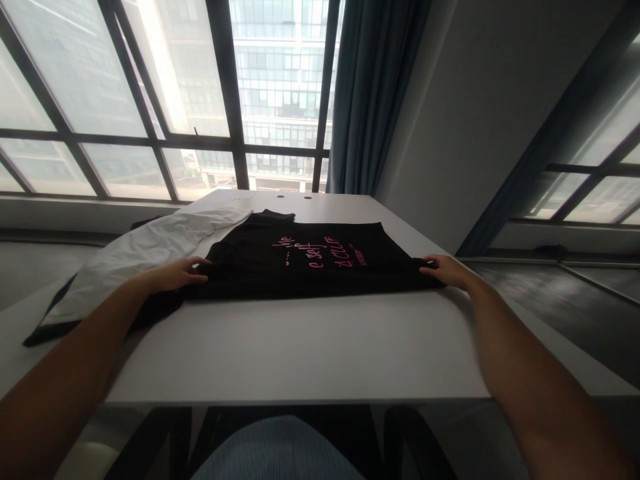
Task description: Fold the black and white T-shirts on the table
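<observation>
A black T-shirt [250, 270] with pink lettering lies sideways across the white table, spread out between my hands. At its near left corner my left hand [183, 273] pinches the cloth between thumb and fingers. My right hand [447, 270] grips the near right corner the same way. The near edge runs almost straight from one hand to the other. Part of the black cloth hangs past my left wrist, half hidden by the forearm. Beside it on the left is a white garment [135, 253] with a dark edge, loosely crumpled.
The white table [310, 347] reaches from my lap toward the windows, with two dark round grommets [307, 198] at its far end. A blue curtain [370, 93] hangs beyond it. Chair armrests [415, 440] stand under the near edge.
</observation>
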Tool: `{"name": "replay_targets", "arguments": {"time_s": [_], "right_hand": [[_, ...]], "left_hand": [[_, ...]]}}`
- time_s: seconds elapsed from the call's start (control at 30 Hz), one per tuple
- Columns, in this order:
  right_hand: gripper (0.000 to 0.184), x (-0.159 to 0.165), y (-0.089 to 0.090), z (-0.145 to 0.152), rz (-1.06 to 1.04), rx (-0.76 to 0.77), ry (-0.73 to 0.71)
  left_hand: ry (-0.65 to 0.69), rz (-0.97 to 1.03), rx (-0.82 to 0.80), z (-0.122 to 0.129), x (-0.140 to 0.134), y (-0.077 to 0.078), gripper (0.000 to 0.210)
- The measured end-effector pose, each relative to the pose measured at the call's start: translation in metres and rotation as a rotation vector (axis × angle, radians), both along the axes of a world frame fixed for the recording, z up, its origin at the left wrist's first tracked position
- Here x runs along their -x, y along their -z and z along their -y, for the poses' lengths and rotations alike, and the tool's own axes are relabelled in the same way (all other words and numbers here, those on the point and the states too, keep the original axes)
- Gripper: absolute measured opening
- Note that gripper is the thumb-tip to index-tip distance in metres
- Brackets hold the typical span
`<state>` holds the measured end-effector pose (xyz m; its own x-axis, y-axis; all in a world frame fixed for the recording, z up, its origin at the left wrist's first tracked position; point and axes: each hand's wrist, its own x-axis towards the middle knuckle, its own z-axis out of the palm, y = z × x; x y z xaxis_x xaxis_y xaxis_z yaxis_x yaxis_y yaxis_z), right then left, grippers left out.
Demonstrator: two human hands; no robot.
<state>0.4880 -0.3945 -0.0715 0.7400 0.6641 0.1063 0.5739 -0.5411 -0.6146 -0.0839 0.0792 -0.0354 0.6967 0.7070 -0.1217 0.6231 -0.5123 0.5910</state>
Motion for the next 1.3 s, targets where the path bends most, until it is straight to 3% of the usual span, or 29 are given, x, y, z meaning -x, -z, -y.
{"name": "replay_targets", "arguments": {"time_s": [0.2,0.4,0.5,0.73,0.9,1.07,1.3], "right_hand": [[0.052,-0.008,0.002,0.0,0.041,0.21,0.04],[0.044,-0.015,0.005,-0.007,0.231,0.273,0.045],[0.052,-0.017,0.008,-0.009,0.296,0.228,0.065],[0.066,-0.015,0.015,-0.017,0.148,-0.019,0.13],[0.051,-0.015,0.015,-0.024,0.018,-0.082,0.048],[0.03,-0.015,0.011,-0.027,0.003,-0.057,0.056],[0.026,-0.006,0.006,-0.026,0.048,-0.04,0.031]], "left_hand": [[0.022,-0.207,-0.041,-0.007,0.004,0.014,0.095],[0.02,-0.247,-0.165,-0.003,0.004,0.025,0.105],[0.02,-0.198,-0.235,-0.01,-0.001,0.027,0.101],[-0.04,-0.179,-0.382,-0.013,-0.031,0.028,0.088],[0.056,-0.118,-0.417,-0.015,-0.057,0.031,0.078],[0.114,-0.059,-0.31,-0.026,-0.09,0.019,0.066],[-0.008,0.028,-0.256,-0.034,-0.117,0.016,0.043]]}}
